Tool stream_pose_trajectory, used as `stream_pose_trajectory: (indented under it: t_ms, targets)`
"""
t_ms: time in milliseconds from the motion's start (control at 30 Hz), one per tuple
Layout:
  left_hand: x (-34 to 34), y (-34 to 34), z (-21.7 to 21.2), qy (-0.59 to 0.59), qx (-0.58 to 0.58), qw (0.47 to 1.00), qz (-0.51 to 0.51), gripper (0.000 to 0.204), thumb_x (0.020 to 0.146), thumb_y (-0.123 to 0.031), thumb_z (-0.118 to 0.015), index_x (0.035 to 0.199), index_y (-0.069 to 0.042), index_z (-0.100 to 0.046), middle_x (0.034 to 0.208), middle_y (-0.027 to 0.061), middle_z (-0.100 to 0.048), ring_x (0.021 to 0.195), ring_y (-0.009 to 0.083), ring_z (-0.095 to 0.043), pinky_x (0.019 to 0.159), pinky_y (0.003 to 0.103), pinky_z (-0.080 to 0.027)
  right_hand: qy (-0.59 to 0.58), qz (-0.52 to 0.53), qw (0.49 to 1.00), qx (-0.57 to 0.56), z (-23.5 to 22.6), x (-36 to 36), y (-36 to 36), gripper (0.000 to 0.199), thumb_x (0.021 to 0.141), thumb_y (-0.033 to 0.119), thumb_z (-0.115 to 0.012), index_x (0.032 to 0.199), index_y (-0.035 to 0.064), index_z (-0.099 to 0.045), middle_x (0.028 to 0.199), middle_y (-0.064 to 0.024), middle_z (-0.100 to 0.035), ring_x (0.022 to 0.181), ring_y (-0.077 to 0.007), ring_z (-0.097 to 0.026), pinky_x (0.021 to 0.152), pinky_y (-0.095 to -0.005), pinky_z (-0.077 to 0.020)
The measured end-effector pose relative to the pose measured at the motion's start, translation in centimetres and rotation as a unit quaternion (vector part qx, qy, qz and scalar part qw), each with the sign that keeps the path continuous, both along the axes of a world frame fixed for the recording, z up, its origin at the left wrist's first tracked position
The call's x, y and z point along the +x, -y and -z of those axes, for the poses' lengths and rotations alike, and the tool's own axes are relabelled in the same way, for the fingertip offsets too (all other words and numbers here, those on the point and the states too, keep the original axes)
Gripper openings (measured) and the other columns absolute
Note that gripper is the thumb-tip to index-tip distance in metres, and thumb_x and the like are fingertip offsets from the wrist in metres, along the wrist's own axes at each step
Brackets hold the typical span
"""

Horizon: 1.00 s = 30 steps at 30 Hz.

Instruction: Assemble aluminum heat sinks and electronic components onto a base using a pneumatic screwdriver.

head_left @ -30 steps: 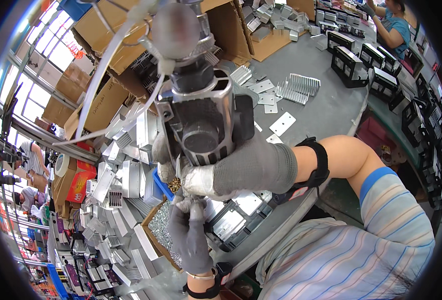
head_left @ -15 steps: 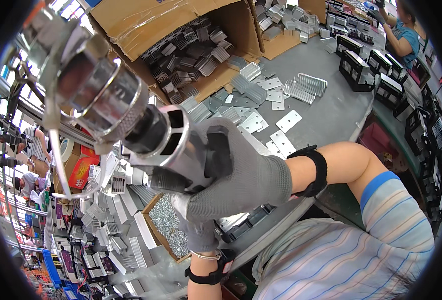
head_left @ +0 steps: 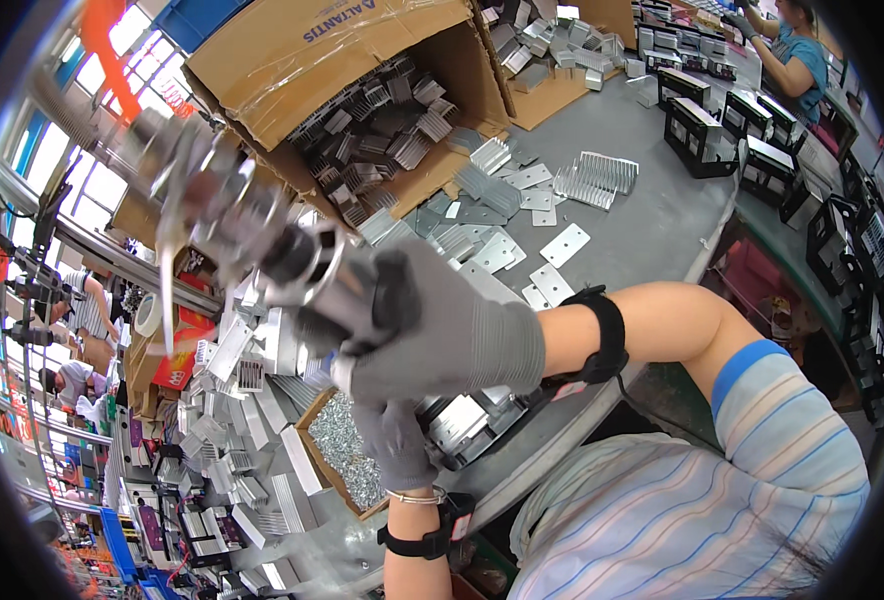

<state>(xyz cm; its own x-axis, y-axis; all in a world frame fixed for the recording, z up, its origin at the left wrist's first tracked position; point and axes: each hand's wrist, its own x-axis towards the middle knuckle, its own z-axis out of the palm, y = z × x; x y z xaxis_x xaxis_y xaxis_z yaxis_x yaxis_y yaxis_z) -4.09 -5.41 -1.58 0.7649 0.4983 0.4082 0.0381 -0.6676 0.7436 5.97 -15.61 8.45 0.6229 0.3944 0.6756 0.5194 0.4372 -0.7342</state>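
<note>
My right hand (head_left: 452, 330), in a grey glove, is wrapped around a silver and black power screwdriver (head_left: 337, 300). The tool slants from the upper left down toward my palm, and its upper end is blurred. Just below is my left hand (head_left: 394, 440), also gloved; its fingers are hidden behind the right hand and the tool. Next to the left hand, on the bench, lies a black frame with a silver metal plate (head_left: 467, 422), partly covered by my right hand. A small open box of screws (head_left: 337, 440) sits left of my left hand.
A large cardboard box (head_left: 332, 45) full of finned metal heat sinks stands at the back. Flat drilled plates (head_left: 565, 245) and heat sinks (head_left: 597, 180) lie loose in front. Black frames (head_left: 697, 135) line the right side. A co-worker (head_left: 797, 60) stands far right.
My right hand and the screwdriver have moved left and slightly up. The left hand shows a little higher. More of the black frame with the silver plate is visible.
</note>
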Motion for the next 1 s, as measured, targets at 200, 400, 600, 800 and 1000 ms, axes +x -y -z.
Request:
stream_pose_trajectory:
  t_ms: [200,400,600,800,1000]
  targets:
    - [-2.4,2.3,-3.3,0.137,-0.249,0.959,0.009,0.026,0.084,-0.020,-0.061,0.095,0.002,-0.067,0.120,0.0179,-0.056,0.114,0.0268,-0.051,0.094,0.037,-0.042,-0.252,-0.109,0.959,0.066,-3.0,-0.3,2.1,0.026,0.063,0.011,-0.067,0.086,0.0002,-0.061,0.068,-0.0011,-0.058,0.057,-0.0070,-0.049,0.054,-0.0258,-0.0434]
    - [-4.3,1.8,-2.7,0.086,-0.062,0.994,0.024,0.030,0.079,-0.031,-0.067,0.089,-0.003,-0.069,0.122,0.0151,-0.055,0.115,0.0271,-0.047,0.098,0.040,-0.036,-0.288,-0.165,0.943,0.034,-4.4,-0.4,3.4,0.035,0.061,0.014,-0.073,0.092,0.0016,-0.060,0.079,-0.0030,-0.058,0.067,-0.0092,-0.054,0.059,-0.0260,-0.0468]
    - [-4.7,2.6,-2.5,0.119,0.025,0.992,-0.027,0.037,0.078,-0.047,-0.067,0.090,-0.012,-0.072,0.119,0.0097,-0.059,0.121,0.0333,-0.041,0.099,0.047,-0.032,-0.211,-0.175,0.957,0.094,-4.3,-0.8,3.4,0.049,0.059,0.028,-0.082,0.094,0.0026,-0.058,0.077,-0.0023,-0.057,0.069,-0.0101,-0.055,0.062,-0.0262,-0.0484]
    - [-5.7,2.7,-2.1,0.097,-0.063,0.993,-0.013,0.049,0.065,-0.052,-0.075,0.091,-0.010,-0.072,0.122,0.0098,-0.057,0.121,0.0334,-0.041,0.097,0.047,-0.034,-0.248,-0.246,0.928,0.133,-4.3,-1.0,4.3,0.055,0.058,0.034,-0.084,0.094,0.0041,-0.057,0.080,-0.0029,-0.058,0.071,-0.0102,-0.056,0.064,-0.0265,-0.0487]
    - [-5.6,2.6,-2.4,0.106,-0.076,0.991,-0.004,0.048,0.064,-0.047,-0.078,0.092,-0.008,-0.071,0.118,0.0102,-0.058,0.119,0.0337,-0.042,0.096,0.046,-0.035,-0.118,-0.082,0.985,0.092,-3.5,-2.0,2.4,0.059,0.057,0.034,-0.085,0.098,0.0030,-0.055,0.085,-0.0041,-0.059,0.078,-0.0114,-0.056,0.068,-0.0277,-0.0488]
